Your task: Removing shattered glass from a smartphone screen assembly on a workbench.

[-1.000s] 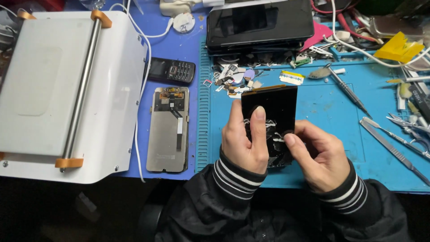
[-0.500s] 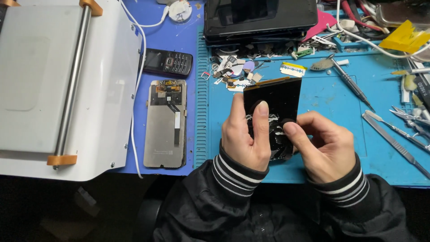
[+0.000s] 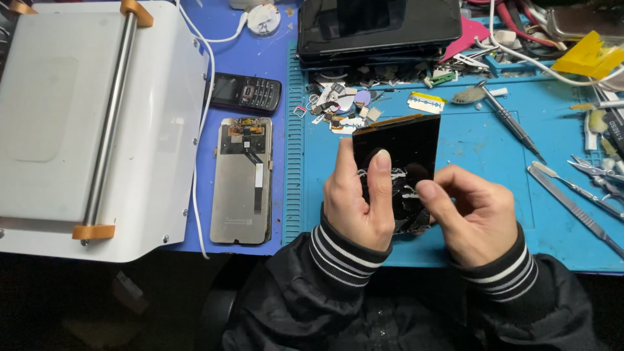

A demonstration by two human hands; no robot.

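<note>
Both hands meet over the near middle of the blue surface (image 3: 481,149), holding a dark phone screen panel (image 3: 406,146) tilted up off the mat. The left hand (image 3: 354,201) grips the panel's left edge, its thumb laid flat on the black glass and the other fingers wrapped behind it. The right hand (image 3: 471,214) closes on the lower right part, thumb and forefinger pinching at the cracked, whitish area of the glass near the bottom — the exact bit pinched is too small to tell. Both wrists wear black sleeves with striped cuffs.

To the left of the hands, a second phone display (image 3: 242,182) lies on its face, grey metal back and flex cables showing. Just beyond it sits a small black keypad phone (image 3: 246,93). Further left stands a white machine (image 3: 97,130) with a steel roller bar (image 3: 110,117) held by orange end caps.

On the far side of the panel lies a scatter of small parts and scraps (image 3: 338,107), and behind that a stack of dark tablets or screens (image 3: 377,26). To the right, on the mat, lie a screwdriver (image 3: 510,127), a metal pry tool (image 3: 572,208) and tweezers (image 3: 595,172) — all well apart from the hands. A yellow piece (image 3: 588,58) rests at the far right.
</note>
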